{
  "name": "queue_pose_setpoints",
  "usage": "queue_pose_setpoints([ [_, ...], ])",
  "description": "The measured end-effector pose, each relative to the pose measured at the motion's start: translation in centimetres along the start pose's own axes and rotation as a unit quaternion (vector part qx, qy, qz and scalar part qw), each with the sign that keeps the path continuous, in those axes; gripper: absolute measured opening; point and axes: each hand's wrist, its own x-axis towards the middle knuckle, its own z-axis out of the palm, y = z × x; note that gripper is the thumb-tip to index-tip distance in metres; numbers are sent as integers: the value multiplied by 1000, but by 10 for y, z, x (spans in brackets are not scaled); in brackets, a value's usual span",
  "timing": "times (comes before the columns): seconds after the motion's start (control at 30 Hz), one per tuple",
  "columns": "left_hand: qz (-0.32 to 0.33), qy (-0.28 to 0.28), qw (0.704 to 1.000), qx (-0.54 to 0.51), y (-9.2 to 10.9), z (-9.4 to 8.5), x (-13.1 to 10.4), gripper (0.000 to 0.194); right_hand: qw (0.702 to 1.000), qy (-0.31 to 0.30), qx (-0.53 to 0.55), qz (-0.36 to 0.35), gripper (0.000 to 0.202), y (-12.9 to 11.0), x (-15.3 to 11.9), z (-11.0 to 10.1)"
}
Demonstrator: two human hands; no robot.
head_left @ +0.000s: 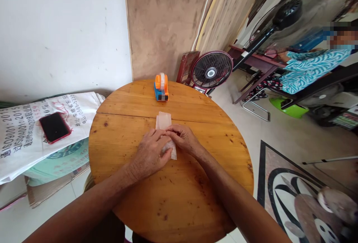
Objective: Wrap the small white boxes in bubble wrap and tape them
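Note:
A narrow, pale, partly see-through wrapping sheet (163, 120) lies on the round wooden table (179, 194); it looks like thin plastic or bubble wrap. My left hand (151, 149) rests over it with bent fingers, thumb at its near end. From the other side, my right hand (184, 138) pinches at the middle of the sheet, its fingertips meeting those of the left. Whatever is beneath the fingers is hidden. Beyond the sheet stands an orange and blue tape dispenser (161, 87), untouched.
At left, a phone (55, 127) lies on a white printed sack (84, 114). Behind the table is a small fan (211, 70); a larger stand fan (288, 13) is at upper right. A person in a patterned blue top (310, 71) sits at a desk there.

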Motion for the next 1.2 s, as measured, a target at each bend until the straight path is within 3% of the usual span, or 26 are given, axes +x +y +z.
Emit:
queue_pose_setpoints([
  [0.13, 3, -15, 1000, 9, -1, 0, 0, 9, 1000, -13, 27, 8, 21, 1, 4, -2],
  [0.3, -4, -18, 1000, 3, 1, -2, 2, 11, 988, 113, 61, 83, 21, 13, 14, -11],
  [0.37, -2, -16, 1000, 0, 2, -2, 2, 12, 981, 136, 69, 122, 23, 17, 21, -16],
  [0.5, -3, -13, 1000, -5, 2, -2, 2, 11, 963, 94, 108, 228, 25, 15, 37, -20],
  [0.6, -7, -16, 1000, -14, 2, -3, 2, 12, 955, 62, 132, 257, 25, 11, 48, -18],
  [0.87, -2, -20, 1000, -14, 1, -3, 3, 12, 956, -20, 204, 212, 32, 19, 69, -18],
  [1.0, -7, -14, 1000, -20, 2, -3, 3, 12, 960, -66, 169, 213, 34, 20, 74, -20],
  [1.2, -18, -12, 1000, -2, 6, -7, 4, 9, 977, -56, 106, 176, 34, 24, 77, -14],
])
